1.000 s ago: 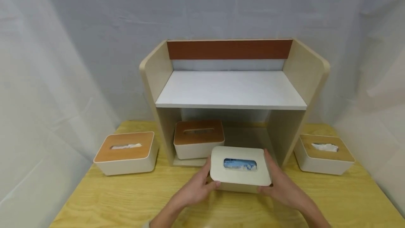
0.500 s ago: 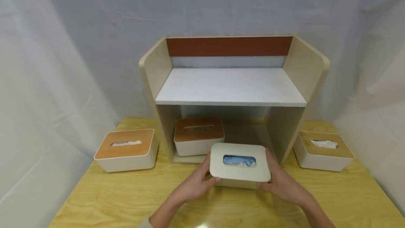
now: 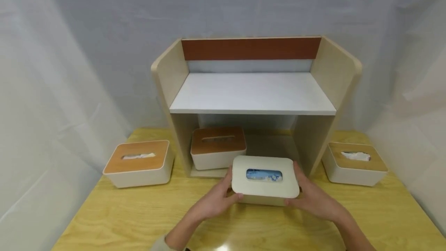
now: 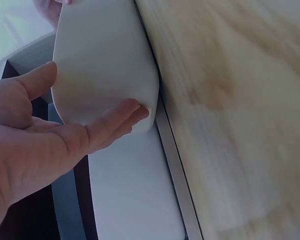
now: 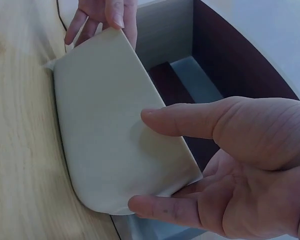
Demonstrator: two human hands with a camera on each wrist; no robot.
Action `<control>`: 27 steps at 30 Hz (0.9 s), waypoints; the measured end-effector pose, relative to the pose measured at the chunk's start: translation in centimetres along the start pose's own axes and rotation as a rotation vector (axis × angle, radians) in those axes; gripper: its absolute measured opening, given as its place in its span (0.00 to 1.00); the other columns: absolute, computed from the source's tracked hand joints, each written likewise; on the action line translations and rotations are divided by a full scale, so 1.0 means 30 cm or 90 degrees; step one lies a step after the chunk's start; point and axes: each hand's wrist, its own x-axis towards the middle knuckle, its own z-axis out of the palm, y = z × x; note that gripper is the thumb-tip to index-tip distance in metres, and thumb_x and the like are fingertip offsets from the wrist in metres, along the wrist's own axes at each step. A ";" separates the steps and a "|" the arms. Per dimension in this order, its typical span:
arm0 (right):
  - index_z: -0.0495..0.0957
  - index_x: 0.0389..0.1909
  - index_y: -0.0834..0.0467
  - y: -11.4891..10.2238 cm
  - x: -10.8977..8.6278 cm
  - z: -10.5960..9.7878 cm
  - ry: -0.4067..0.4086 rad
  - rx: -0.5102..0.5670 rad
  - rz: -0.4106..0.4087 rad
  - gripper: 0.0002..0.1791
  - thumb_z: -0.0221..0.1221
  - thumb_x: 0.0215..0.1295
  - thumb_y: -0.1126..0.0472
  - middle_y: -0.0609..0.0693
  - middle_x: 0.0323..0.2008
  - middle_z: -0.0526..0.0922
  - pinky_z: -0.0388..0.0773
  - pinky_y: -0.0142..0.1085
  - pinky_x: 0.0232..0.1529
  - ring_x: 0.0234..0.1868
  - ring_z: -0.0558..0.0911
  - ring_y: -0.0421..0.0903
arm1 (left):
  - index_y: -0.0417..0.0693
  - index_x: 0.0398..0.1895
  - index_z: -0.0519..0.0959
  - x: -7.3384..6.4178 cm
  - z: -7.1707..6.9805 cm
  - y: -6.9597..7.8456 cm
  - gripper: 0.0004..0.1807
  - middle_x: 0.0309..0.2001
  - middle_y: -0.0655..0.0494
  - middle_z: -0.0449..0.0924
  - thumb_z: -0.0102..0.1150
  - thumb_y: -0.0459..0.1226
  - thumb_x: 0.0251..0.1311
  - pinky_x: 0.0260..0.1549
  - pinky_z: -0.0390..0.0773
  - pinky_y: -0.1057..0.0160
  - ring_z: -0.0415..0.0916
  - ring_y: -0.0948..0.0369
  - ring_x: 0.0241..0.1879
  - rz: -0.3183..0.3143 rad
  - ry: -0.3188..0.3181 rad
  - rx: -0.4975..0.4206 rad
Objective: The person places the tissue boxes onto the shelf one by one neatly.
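Both hands hold a cream-white tissue box (image 3: 265, 189) in front of the lower compartment of a shelf unit (image 3: 253, 110). Blue packaging shows through the slot in its lid. My left hand (image 3: 216, 200) grips the box's left end, its thumb on the front wall and its fingers along the side. At the opposite end my right hand (image 3: 315, 200) holds it the same way, as the thumb and fingers around the box (image 5: 110, 125) in the right wrist view show. Just behind, on the left of the lower compartment, stands a tissue box with a brown lid (image 3: 218, 148).
A tissue box with an orange-brown lid (image 3: 139, 164) stands on the wooden table (image 3: 146, 220) left of the shelf. Another, with a light wood lid (image 3: 357, 164), is at the right. The shelf's side panels (image 3: 334, 73) flank the compartment. White cloth (image 3: 223, 7) hangs behind.
The whole scene has shifted slightly upward in the head view. Both hands keep their grip on the white tissue box, which stays nearly in place before the shelf.
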 end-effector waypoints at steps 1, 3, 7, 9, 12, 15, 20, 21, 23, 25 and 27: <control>0.25 0.75 0.69 0.001 -0.002 -0.005 -0.004 0.000 -0.006 0.65 0.69 0.60 0.56 0.72 0.76 0.34 0.47 0.63 0.69 0.75 0.44 0.67 | 0.47 0.80 0.31 0.002 0.003 0.000 0.49 0.78 0.41 0.44 0.54 0.29 0.69 0.60 0.72 0.59 0.65 0.49 0.67 0.001 -0.002 0.007; 0.25 0.75 0.70 0.005 -0.006 -0.015 -0.010 0.001 -0.009 0.65 0.69 0.60 0.55 0.73 0.75 0.34 0.50 0.64 0.68 0.74 0.47 0.68 | 0.46 0.80 0.31 0.007 0.010 0.001 0.49 0.78 0.41 0.45 0.55 0.30 0.69 0.60 0.72 0.59 0.64 0.50 0.68 0.001 -0.002 0.023; 0.26 0.75 0.71 0.013 -0.015 -0.038 -0.013 -0.004 -0.004 0.65 0.69 0.60 0.55 0.75 0.75 0.37 0.62 0.60 0.65 0.71 0.56 0.69 | 0.46 0.80 0.31 0.022 0.025 0.009 0.49 0.78 0.41 0.46 0.55 0.31 0.70 0.62 0.71 0.57 0.61 0.50 0.70 0.008 -0.007 0.050; 0.27 0.75 0.72 0.016 -0.017 -0.049 -0.011 -0.001 0.005 0.65 0.70 0.59 0.56 0.77 0.74 0.41 0.70 0.54 0.60 0.67 0.63 0.68 | 0.46 0.80 0.32 0.030 0.031 0.012 0.48 0.78 0.42 0.46 0.55 0.32 0.70 0.60 0.72 0.58 0.62 0.51 0.69 0.007 -0.007 0.053; 0.28 0.75 0.73 0.021 -0.017 -0.064 -0.009 0.018 0.014 0.63 0.69 0.59 0.59 0.78 0.73 0.44 0.77 0.45 0.52 0.63 0.70 0.67 | 0.47 0.80 0.33 0.043 0.036 0.012 0.48 0.77 0.43 0.49 0.55 0.33 0.71 0.57 0.74 0.62 0.66 0.51 0.67 0.013 -0.005 0.053; 0.31 0.76 0.72 0.029 -0.016 -0.077 0.003 0.024 0.023 0.61 0.69 0.59 0.61 0.77 0.71 0.51 0.80 0.39 0.47 0.61 0.72 0.67 | 0.47 0.80 0.35 0.061 0.041 0.010 0.46 0.76 0.43 0.53 0.55 0.34 0.71 0.54 0.75 0.64 0.69 0.52 0.64 0.021 -0.002 0.056; 0.37 0.76 0.70 0.042 -0.017 -0.089 0.032 0.051 0.027 0.56 0.69 0.61 0.63 0.74 0.67 0.59 0.81 0.39 0.43 0.58 0.74 0.64 | 0.45 0.79 0.41 0.091 0.046 0.015 0.42 0.72 0.41 0.61 0.54 0.37 0.72 0.50 0.77 0.63 0.72 0.52 0.60 0.005 0.008 0.079; 0.38 0.75 0.70 0.044 -0.017 -0.089 0.042 0.057 0.032 0.55 0.68 0.61 0.63 0.74 0.66 0.60 0.82 0.39 0.42 0.56 0.76 0.63 | 0.45 0.79 0.43 0.097 0.047 0.015 0.40 0.71 0.41 0.62 0.54 0.38 0.72 0.50 0.78 0.63 0.72 0.52 0.60 0.000 0.011 0.077; 0.39 0.74 0.71 0.045 -0.015 -0.085 0.062 0.077 0.039 0.52 0.67 0.62 0.63 0.75 0.64 0.62 0.82 0.38 0.41 0.54 0.78 0.62 | 0.42 0.78 0.46 0.107 0.050 0.020 0.38 0.69 0.39 0.64 0.53 0.38 0.73 0.50 0.79 0.59 0.72 0.49 0.61 -0.021 0.023 0.058; 0.41 0.71 0.73 0.046 -0.011 -0.081 0.084 0.088 0.049 0.49 0.66 0.64 0.64 0.75 0.61 0.64 0.82 0.38 0.40 0.52 0.79 0.61 | 0.38 0.76 0.49 0.114 0.053 0.022 0.36 0.67 0.37 0.65 0.53 0.39 0.73 0.50 0.80 0.56 0.72 0.47 0.61 -0.046 0.043 0.042; 0.44 0.69 0.74 0.046 -0.007 -0.078 0.103 0.090 0.057 0.46 0.65 0.65 0.63 0.75 0.60 0.65 0.82 0.38 0.40 0.52 0.79 0.60 | 0.35 0.76 0.50 0.120 0.058 0.022 0.36 0.67 0.34 0.64 0.53 0.40 0.73 0.50 0.80 0.54 0.71 0.43 0.62 -0.072 0.065 0.024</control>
